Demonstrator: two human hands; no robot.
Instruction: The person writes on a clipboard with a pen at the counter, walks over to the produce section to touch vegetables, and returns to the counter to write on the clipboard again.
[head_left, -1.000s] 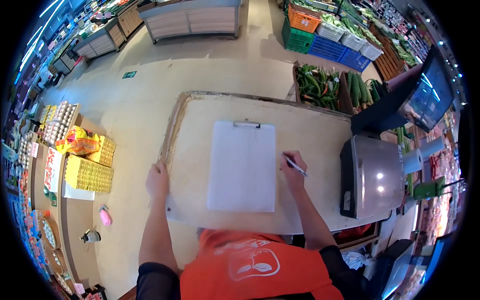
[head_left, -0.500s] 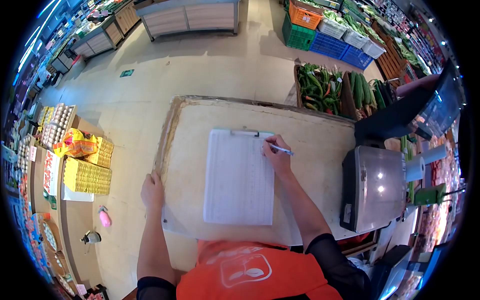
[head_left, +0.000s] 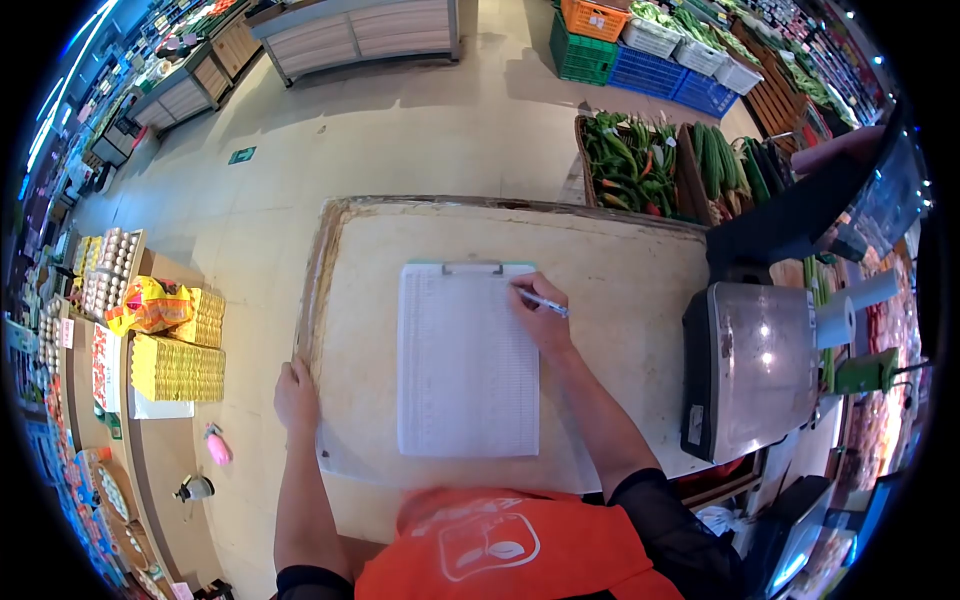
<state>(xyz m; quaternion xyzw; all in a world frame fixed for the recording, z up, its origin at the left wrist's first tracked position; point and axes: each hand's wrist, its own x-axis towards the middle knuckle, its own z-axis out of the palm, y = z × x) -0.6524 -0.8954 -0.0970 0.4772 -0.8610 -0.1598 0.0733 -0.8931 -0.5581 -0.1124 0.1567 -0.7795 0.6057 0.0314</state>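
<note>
In the centre of the frame, a printed sheet lies flat on the bench, held at its top edge by a metal clip. The right hand grasps a pen at the sheet's upper right corner; whether the tip touches paper cannot be confirmed. The left hand is curled at the bench's left edge, well apart from the sheet; whether it grips the edge or merely rests there cannot be told. The step in hand is judged to be marking the sheet near the top of its right-hand columns. For good practice, the pen should meet the paper lightly, the heel of the hand should bear on the sheet, and the rows, too fine to read here, should be followed closely. The left hand would serve better steadying the lower left of the sheet, as only the top is clipped. Compared with one second ago, when the pen was off the paper over bare bench to the right, the right hand is now on the sheet; the left hand remains at the bench edge.
</note>
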